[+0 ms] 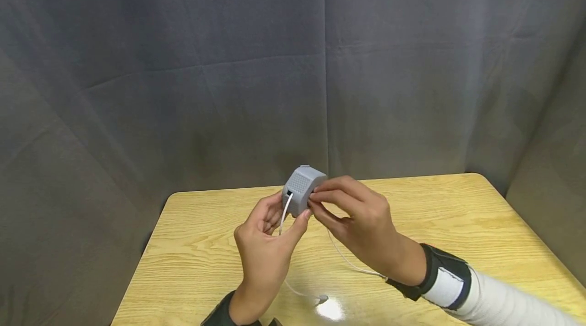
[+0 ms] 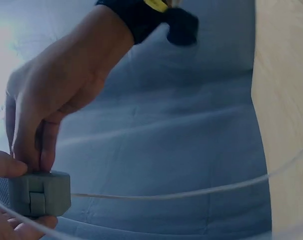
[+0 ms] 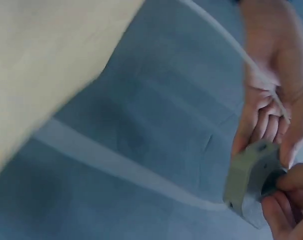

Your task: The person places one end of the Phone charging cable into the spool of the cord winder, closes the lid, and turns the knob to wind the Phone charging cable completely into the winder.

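A grey, multi-sided plastic cable winder (image 1: 299, 182) with a textured top panel is held up above the table. My left hand (image 1: 267, 257) grips it from the left and below, thumb on its near edge. The fingertips of my right hand (image 1: 363, 216) pinch at its right face, where a dark round knob (image 3: 272, 181) shows partly behind them. A white cable (image 1: 285, 214) comes out of a slot on the near side and hangs past the left palm. In the left wrist view, another stretch of cable (image 2: 171, 196) leaves the winder's opposite side.
On the wooden table (image 1: 197, 244), a cable end with a plug (image 1: 321, 299) lies near a bright reflection. Another cable end (image 1: 382, 276) reaches the right wristband (image 1: 444, 280). Grey curtains (image 1: 256, 87) enclose the back and sides.
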Tool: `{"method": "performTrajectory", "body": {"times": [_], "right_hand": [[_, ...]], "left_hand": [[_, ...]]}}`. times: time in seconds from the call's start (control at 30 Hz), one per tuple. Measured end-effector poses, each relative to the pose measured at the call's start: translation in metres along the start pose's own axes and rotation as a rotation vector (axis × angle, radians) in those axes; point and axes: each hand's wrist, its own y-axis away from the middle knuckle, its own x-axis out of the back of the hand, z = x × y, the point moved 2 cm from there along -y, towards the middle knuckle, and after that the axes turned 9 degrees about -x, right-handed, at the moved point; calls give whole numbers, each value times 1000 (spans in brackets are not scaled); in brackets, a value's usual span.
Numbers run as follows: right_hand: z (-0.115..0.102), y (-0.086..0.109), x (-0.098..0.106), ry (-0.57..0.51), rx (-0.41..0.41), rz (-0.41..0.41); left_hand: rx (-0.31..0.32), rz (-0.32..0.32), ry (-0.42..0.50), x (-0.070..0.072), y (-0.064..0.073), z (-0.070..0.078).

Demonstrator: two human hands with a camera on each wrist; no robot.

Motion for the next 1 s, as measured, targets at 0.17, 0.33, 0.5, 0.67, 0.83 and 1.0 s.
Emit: {"method": "performTrajectory", "body": {"times": [0.17, 0.33, 0.5, 0.67, 0.83, 1.0], "right_hand": [[7, 1, -7, -452, -737, -55], [10, 3, -15, -1058, -1480, -96], [11, 6, -17, -1093, -1549, -120], [15, 10, -16, -738, -1088, -89], [17, 14, -10, -171, -257, -114], [19, 14, -4, 172, 330, -159]], "left_hand": [[-111, 27, -75, 0, 1, 1], [-165, 43, -143, 1, 1, 1], [-183, 52, -190, 2, 1, -2], [-166, 70, -230, 4, 0, -5], [-142, 54, -226, 5, -1, -6], [-75, 5, -194, 5, 0, -5]]}}
